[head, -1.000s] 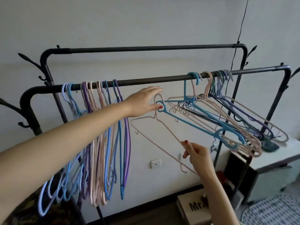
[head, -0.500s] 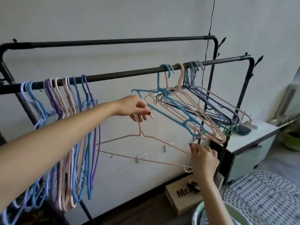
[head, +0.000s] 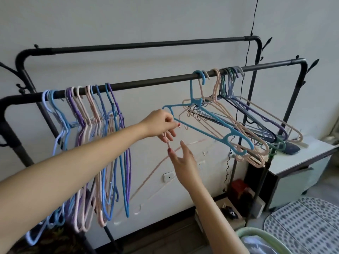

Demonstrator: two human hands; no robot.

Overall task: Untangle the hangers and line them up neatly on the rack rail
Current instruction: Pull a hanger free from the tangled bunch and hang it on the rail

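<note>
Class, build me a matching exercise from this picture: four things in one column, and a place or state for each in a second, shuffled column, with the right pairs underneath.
Things
1. pink hanger
2. tidy hangers
3. tangled hangers
4. right hand

Places or states
A. bunched on the right part of the front rail, splayed out sideways
B. open, just below the other hand
C. pinched by the left hand, off the rail
D. hanging straight down on the rail's left part

Pairs: 1-C, 2-D, 3-A, 4-B

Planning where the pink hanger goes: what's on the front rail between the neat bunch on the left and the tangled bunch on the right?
Head view: that stretch of the front rail between the neat bunch and the tangled bunch is bare.
</note>
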